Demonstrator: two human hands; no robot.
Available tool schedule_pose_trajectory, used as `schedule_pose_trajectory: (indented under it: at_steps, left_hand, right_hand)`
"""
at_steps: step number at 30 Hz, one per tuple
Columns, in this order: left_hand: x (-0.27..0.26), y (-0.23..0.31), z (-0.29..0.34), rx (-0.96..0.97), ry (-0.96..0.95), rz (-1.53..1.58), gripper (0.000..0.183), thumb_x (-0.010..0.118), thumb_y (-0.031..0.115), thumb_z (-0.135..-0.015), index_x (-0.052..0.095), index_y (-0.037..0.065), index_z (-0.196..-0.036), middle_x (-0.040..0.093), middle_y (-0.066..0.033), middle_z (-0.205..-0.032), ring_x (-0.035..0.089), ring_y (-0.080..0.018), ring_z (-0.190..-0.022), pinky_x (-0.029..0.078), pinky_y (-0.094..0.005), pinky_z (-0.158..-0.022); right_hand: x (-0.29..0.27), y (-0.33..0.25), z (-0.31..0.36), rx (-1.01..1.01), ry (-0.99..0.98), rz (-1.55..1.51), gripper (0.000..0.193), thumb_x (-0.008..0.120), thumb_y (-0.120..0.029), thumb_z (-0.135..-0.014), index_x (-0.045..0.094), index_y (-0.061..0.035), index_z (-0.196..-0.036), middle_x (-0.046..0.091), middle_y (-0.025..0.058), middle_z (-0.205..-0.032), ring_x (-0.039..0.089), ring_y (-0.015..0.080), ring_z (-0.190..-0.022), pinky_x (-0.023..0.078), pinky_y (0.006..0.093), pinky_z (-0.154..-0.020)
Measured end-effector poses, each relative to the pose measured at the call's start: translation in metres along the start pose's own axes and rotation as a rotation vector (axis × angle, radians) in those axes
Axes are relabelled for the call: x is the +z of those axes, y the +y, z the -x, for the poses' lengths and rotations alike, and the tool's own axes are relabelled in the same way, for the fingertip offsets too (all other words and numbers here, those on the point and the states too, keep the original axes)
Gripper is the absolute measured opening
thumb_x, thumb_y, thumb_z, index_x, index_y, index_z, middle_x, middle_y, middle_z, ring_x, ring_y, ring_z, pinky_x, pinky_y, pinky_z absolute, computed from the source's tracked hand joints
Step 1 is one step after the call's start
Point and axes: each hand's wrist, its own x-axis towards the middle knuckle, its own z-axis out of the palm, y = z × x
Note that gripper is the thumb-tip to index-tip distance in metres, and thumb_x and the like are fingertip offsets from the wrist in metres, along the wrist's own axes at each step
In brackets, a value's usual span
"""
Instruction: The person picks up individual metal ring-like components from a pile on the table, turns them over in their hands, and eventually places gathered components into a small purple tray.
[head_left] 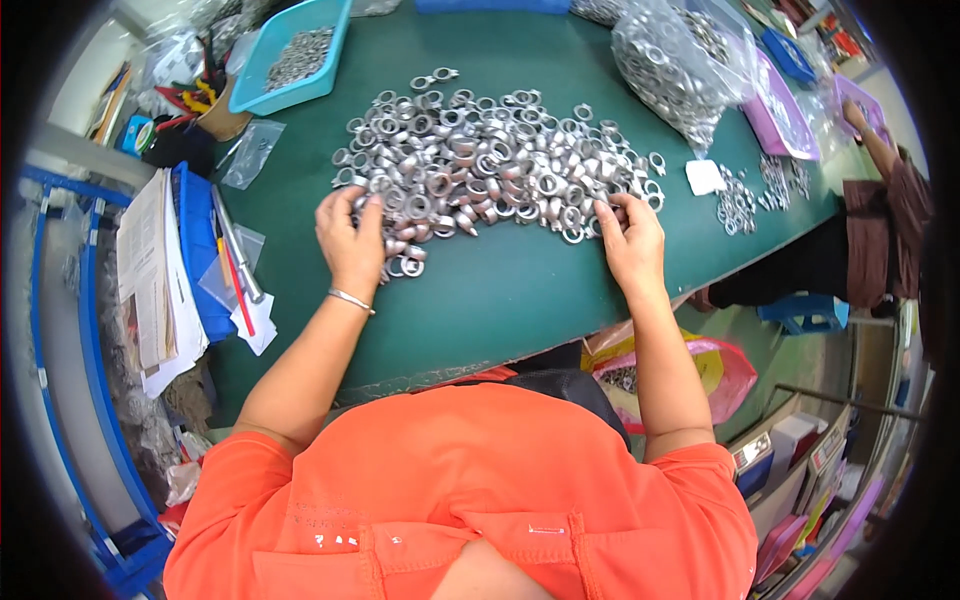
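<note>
A wide heap of silver metal rings (480, 165), several with small side lugs, lies on the green tabletop (470, 310) in front of me. At the heap's left edge my left hand (352, 238) rests with thumb and fingers apart, its fingertips against the outer rings. My right hand (634, 238) is at the right edge, thumb and fingers also apart, touching rings there. Neither hand shows a ring gripped in it. Some fingertips are hidden among the metal. Two joined or touching rings (434, 78) lie just beyond the heap.
A turquoise tray (335, 60) of small metal parts stands far left. Far right are a clear bag of rings (660, 75), a purple tray (780, 105) and smaller ring piles (737, 203). A blue file holder (190, 250) stands left. A co-worker's arm (878, 145) shows at right.
</note>
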Motion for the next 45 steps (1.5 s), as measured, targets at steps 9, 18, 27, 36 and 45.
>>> schedule_pose_trajectory:
  at_steps: [9,18,27,36,45]
  left_hand:
    - [-0.008,0.045,0.039,0.139,-0.095,-0.147,0.049,0.064,0.03,-0.076,0.048,0.007,-0.117,0.036,-0.0207,-0.125,0.036,-0.0366,-0.114,0.027,-0.0458,-0.095]
    - [-0.03,0.055,0.047,0.302,-0.294,-0.138,0.063,0.066,0.024,-0.072,0.039,0.006,-0.127,0.033,-0.0192,-0.13,0.034,-0.035,-0.117,0.024,-0.0444,-0.097]
    - [-0.033,0.051,0.052,0.292,-0.303,-0.05,0.064,0.068,0.019,-0.069,0.04,0.007,-0.125,0.036,-0.0147,-0.128,0.037,-0.032,-0.116,0.025,-0.0427,-0.097]
    - [-0.04,0.05,0.044,0.292,-0.233,-0.089,0.041,0.067,0.013,-0.069,0.056,0.008,-0.109,0.044,-0.0116,-0.122,0.043,-0.0298,-0.112,0.032,-0.0378,-0.093]
    - [-0.051,0.058,0.042,0.362,-0.133,-0.021,0.03,0.068,0.009,-0.07,0.059,0.005,-0.099,0.048,-0.0109,-0.108,0.049,-0.022,-0.098,0.04,-0.0338,-0.081]
  right_hand:
    - [0.014,-0.011,0.02,0.029,-0.031,-0.698,0.015,0.067,-0.005,-0.078,0.064,-0.0002,-0.092,0.058,0.0062,-0.093,0.054,0.0116,-0.078,0.046,0.0244,-0.07]
    - [0.019,-0.036,0.047,0.045,-0.26,-1.112,0.05,0.065,0.009,-0.072,0.042,-0.0042,-0.115,0.058,0.017,-0.11,0.055,0.0179,-0.098,0.043,0.03,-0.088]
    - [0.017,-0.045,0.055,0.627,-0.534,-1.9,0.024,0.039,-0.012,-0.094,0.043,-0.0072,-0.118,0.051,0.0222,-0.114,0.057,0.0257,-0.097,0.05,0.0355,-0.083]
    - [0.009,-0.039,0.06,0.944,-0.621,-1.938,0.027,0.034,-0.024,-0.095,0.048,-0.0067,-0.11,0.05,0.0076,-0.079,0.038,0.0133,-0.059,0.033,0.025,-0.051]
    - [0.011,-0.059,0.07,0.529,-0.458,-1.491,0.021,0.039,-0.02,-0.095,0.048,-0.0049,-0.105,0.055,0.0114,-0.082,0.048,0.0144,-0.062,0.039,0.0256,-0.05]
